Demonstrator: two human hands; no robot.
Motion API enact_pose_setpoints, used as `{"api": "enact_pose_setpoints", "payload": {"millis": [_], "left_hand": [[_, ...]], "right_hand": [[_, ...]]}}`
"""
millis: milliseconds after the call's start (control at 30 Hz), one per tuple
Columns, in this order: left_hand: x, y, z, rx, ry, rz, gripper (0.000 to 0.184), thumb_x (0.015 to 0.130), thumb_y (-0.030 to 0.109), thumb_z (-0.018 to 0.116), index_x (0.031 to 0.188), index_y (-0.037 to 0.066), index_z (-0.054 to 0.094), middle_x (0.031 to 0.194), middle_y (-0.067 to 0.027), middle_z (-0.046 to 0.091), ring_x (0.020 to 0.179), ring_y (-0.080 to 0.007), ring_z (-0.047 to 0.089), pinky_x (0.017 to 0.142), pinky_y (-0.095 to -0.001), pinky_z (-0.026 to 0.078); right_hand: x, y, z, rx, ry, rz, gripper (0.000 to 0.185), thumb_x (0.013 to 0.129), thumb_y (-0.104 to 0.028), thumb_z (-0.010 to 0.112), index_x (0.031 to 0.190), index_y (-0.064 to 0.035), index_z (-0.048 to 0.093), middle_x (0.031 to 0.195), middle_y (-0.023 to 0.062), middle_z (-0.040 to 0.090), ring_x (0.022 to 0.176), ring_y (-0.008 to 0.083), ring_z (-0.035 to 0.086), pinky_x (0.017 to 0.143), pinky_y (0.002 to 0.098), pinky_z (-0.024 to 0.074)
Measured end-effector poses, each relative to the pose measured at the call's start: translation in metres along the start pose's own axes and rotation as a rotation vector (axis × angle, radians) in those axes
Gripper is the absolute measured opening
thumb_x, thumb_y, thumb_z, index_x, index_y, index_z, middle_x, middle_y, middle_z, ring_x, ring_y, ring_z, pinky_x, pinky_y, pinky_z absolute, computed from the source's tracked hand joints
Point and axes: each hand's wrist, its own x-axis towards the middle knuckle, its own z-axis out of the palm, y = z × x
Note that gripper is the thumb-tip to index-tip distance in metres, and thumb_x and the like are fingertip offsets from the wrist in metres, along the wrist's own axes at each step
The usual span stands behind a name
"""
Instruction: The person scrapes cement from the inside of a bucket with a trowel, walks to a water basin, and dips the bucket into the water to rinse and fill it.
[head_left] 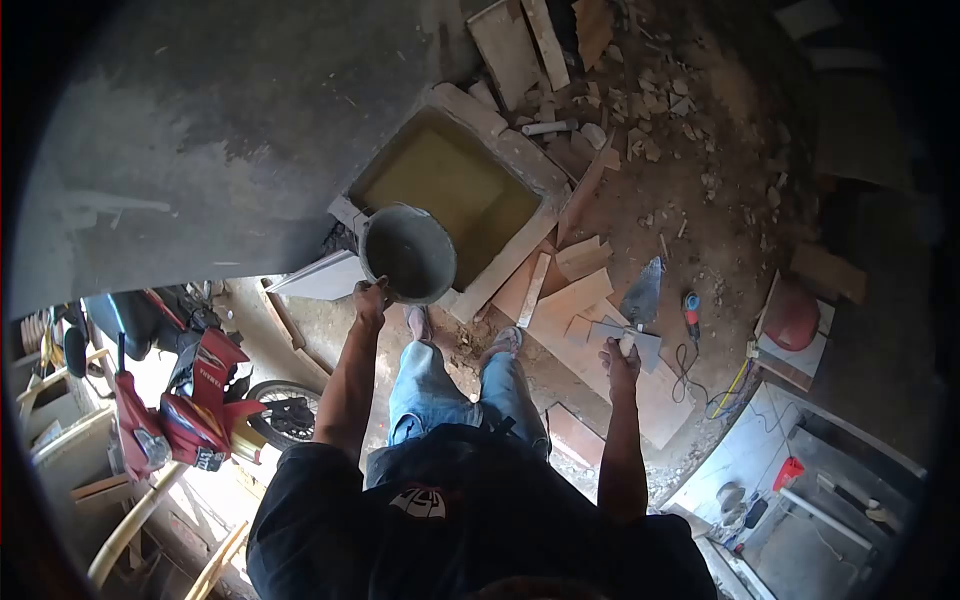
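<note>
My left hand (371, 296) grips the rim of a dark round bucket (436, 235), which is tipped so its inside shows. The bucket hangs by the near-left corner of a rectangular basin (488, 136) filled with murky yellowish water. In my right hand (622, 362) is a trowel (643, 290), held by its pale handle with the pointed blade facing away from me. Below the trowel lie broken tiles and boards (585, 300). Whether anything is in the bucket is too dark to tell.
A red motorbike (205, 400) stands at the left. Right of the trowel lies a corded power tool (691, 313). Rubble (660, 100) covers the ground at the far right, and a red rounded object (791, 318) sits on a tile. White-topped counter (740, 465) at the lower right.
</note>
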Motion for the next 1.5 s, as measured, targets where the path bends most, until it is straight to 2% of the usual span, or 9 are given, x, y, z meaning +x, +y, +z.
{"api": "enact_pose_setpoints", "payload": {"millis": [133, 200, 267, 400, 600, 733, 800, 900, 1500], "left_hand": [[0.155, -0.031, 0.035, 0.254, 0.042, 0.09, 0.025, 0.079, 0.018, 0.072, 0.084, 0.006, 0.05, 0.073, -0.0074, 0.056, 0.062, -0.021, 0.057, 0.058, -0.0349, 0.048], [0.267, -0.085, 0.036, 0.419, 0.055, 0.354, 0.025, 0.077, 0.016, 0.073, 0.081, 0.005, 0.051, 0.07, -0.0101, 0.056, 0.059, -0.023, 0.055, 0.054, -0.0354, 0.045], [0.308, -0.079, 0.054, 1.391, 0.287, 1.04, 0.027, 0.074, 0.017, 0.074, 0.082, 0.005, 0.051, 0.07, -0.0129, 0.056, 0.061, -0.0291, 0.055, 0.059, -0.0384, 0.046], [0.312, -0.055, 0.108, 0.404, 0.222, 0.393, 0.025, 0.075, 0.019, 0.07, 0.083, 0.004, 0.052, 0.078, -0.0158, 0.058, 0.074, -0.0347, 0.057, 0.069, -0.0425, 0.046], [0.336, -0.113, 0.143, 0.889, 0.164, 0.898, 0.017, 0.074, 0.014, 0.064, 0.085, 0.006, 0.052, 0.089, -0.016, 0.057, 0.089, -0.0382, 0.055, 0.082, -0.0462, 0.045], [0.293, -0.102, 0.158, 0.603, -0.001, 0.394, 0.02, 0.078, 0.011, 0.065, 0.09, 0.004, 0.05, 0.089, -0.0114, 0.059, 0.094, -0.0306, 0.059, 0.066, -0.0397, 0.05], [0.28, -0.078, 0.162, -0.192, -0.019, -0.269, 0.024, 0.084, 0.008, 0.061, 0.101, 0.001, 0.047, 0.099, -0.0133, 0.058, 0.09, -0.0266, 0.061, 0.061, -0.0346, 0.053], [0.287, -0.096, 0.15, -0.454, -0.136, -0.348, 0.031, 0.087, 0.004, 0.055, 0.113, -0.002, 0.039, 0.109, -0.0196, 0.054, 0.079, -0.0282, 0.063, 0.065, -0.0365, 0.057], [0.241, -0.001, 0.161, 0.27, -0.281, 0.114, 0.02, 0.083, 0.011, 0.067, 0.087, 0.009, 0.048, 0.08, -0.0037, 0.054, 0.068, -0.0134, 0.056, 0.055, -0.0308, 0.054]], "right_hand": [[-0.033, 0.043, 0.02, -0.205, 0.127, 0.075, 0.022, 0.086, -0.021, 0.062, 0.097, -0.0038, 0.056, 0.082, 0.0049, 0.062, 0.065, 0.0124, 0.061, 0.052, 0.0238, 0.0436], [-0.064, 0.094, 0.012, -0.176, 0.184, 0.249, 0.024, 0.085, -0.023, 0.064, 0.097, -0.0043, 0.056, 0.082, 0.0054, 0.062, 0.065, 0.0137, 0.062, 0.048, 0.0215, 0.0415], [-0.097, 0.144, 0.002, -0.266, 0.298, 0.466, 0.024, 0.083, -0.023, 0.066, 0.095, -0.0048, 0.056, 0.078, 0.0049, 0.062, 0.062, 0.0132, 0.062, 0.044, 0.0197, 0.0397], [-0.166, 0.187, -0.002, -0.151, 0.435, 0.819, 0.02, 0.079, -0.017, 0.068, 0.081, -0.0067, 0.051, 0.061, 0.0005, 0.051, 0.047, 0.0083, 0.051, 0.037, 0.0193, 0.0315], [-0.198, 0.212, 0.006, -0.242, 0.495, 0.967, 0.022, 0.078, -0.017, 0.067, 0.074, -0.0086, 0.048, 0.057, -0.0012, 0.048, 0.044, 0.0085, 0.048, 0.037, 0.0209, 0.0292], [-0.165, 0.184, 0.029, -0.273, 0.396, 0.866, 0.021, 0.079, -0.018, 0.069, 0.086, -0.0045, 0.053, 0.064, 0.001, 0.054, 0.051, 0.0093, 0.053, 0.041, 0.0209, 0.0348], [-0.147, 0.18, 0.031, -0.244, 0.384, 0.822, 0.021, 0.079, -0.017, 0.068, 0.087, -0.004, 0.053, 0.067, 0.0022, 0.056, 0.053, 0.01, 0.056, 0.042, 0.0212, 0.0369], [-0.118, 0.158, 0.044, -0.256, 0.329, 0.685, 0.02, 0.08, -0.016, 0.066, 0.089, -0.0036, 0.053, 0.073, 0.0044, 0.058, 0.056, 0.0105, 0.057, 0.043, 0.0204, 0.0386], [-0.107, 0.155, 0.048, -0.338, 0.267, 0.68, 0.02, 0.08, -0.019, 0.066, 0.088, -0.0044, 0.054, 0.072, 0.0025, 0.059, 0.058, 0.011, 0.059, 0.047, 0.0228, 0.0413]]}}
